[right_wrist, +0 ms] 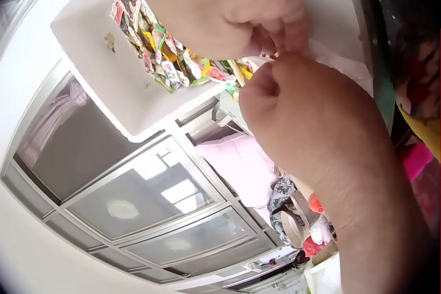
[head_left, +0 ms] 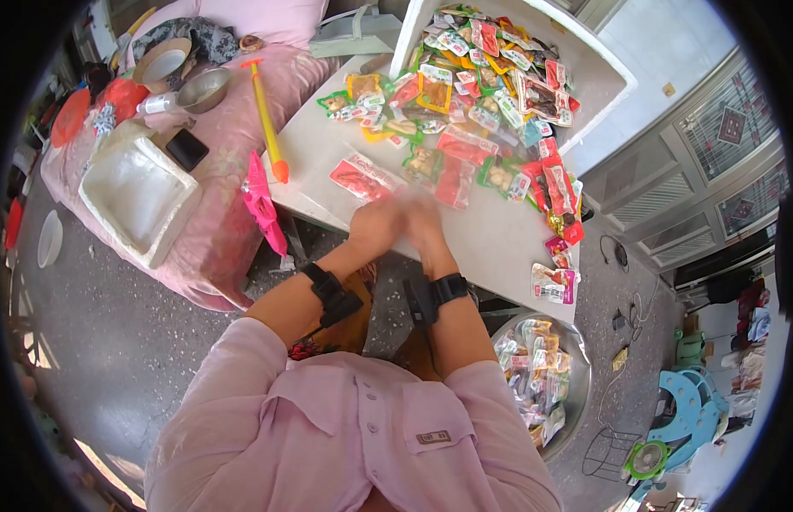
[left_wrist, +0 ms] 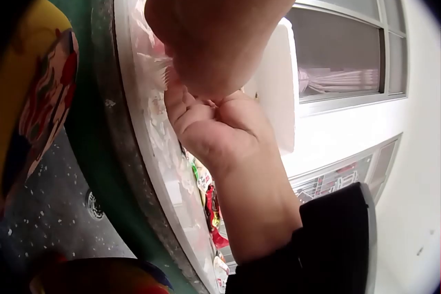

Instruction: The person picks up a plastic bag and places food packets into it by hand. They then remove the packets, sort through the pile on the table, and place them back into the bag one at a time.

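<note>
My two hands meet at the near edge of the white table [head_left: 490,247]. The left hand [head_left: 378,226] and right hand [head_left: 426,220] are blurred in the head view. Their fingers are curled, knuckles close together. In the left wrist view my left hand [left_wrist: 220,25] and right hand [left_wrist: 213,128] pinch a thin clear plastic film [left_wrist: 153,66]. The right wrist view shows the same film [right_wrist: 334,56] between the right hand [right_wrist: 227,11] and the left hand [right_wrist: 310,115]. Just beyond the hands lie snack packets [head_left: 465,145].
A tilted white foam box [head_left: 597,72] spills more packets onto the table. A metal basin [head_left: 580,380] of packets stands on the floor at my right. Left is a pink-covered table with a foam box [head_left: 136,196], bowls, a phone and a yellow toy water gun [head_left: 267,115].
</note>
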Motion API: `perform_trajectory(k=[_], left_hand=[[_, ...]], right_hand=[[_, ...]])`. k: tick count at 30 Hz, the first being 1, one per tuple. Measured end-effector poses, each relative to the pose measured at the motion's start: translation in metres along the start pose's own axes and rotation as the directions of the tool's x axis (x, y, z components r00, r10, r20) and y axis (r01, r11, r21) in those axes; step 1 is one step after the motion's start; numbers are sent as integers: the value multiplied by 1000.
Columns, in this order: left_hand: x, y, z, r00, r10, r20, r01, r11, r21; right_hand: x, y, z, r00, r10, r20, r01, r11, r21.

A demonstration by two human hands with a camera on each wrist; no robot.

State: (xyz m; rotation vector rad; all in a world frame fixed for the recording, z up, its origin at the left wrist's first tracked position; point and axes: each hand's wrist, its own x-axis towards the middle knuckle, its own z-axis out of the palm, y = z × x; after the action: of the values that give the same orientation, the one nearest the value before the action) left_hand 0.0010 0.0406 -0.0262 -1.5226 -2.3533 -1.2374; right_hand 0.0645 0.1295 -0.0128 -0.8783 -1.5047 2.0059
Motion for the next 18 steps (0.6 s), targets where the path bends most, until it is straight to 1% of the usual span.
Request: perform_trajectory(k=[3,4,5,6,8,10,11,13,14,18], left_hand=[[-2,-14,8,997,54,-52,-53,999,11],[-4,-20,11,996,75,-51,-73,997,36],[-6,-27,15,994,95,-49,-92,994,61],[-8,-30,19,992,116,-45,-112,990,84],[-10,-34,24,982,173,-81,-165,981,101],[-11,-35,24,972,211,-107,-199,973,114],[-10,-35,23,969,221,-114,-208,971,117],[-11,-34,22,967,224,-120,-211,971,113],[-11,-34,22,969,219,-117,-207,973,106],[-11,-33,21,976,199,-88,-189,976,112]], right_hand=[[-1,4,-1,997,-48,-65,46,999,-30],[9,12,-10,978,-165,-130,131,962,-238],[25,25,-29,942,-290,-167,191,877,-442],[34,29,-44,893,-415,-175,224,746,-627],[29,2,-59,818,-552,-160,232,572,-787],[43,-4,-82,814,-551,-184,55,389,-920],[46,-6,-86,833,-492,-252,-75,351,-933],[40,-22,-80,836,-382,-395,-321,245,-915],[45,-20,-84,858,-291,-423,-357,256,-898],[47,-18,-79,872,-286,-398,-321,279,-905]])
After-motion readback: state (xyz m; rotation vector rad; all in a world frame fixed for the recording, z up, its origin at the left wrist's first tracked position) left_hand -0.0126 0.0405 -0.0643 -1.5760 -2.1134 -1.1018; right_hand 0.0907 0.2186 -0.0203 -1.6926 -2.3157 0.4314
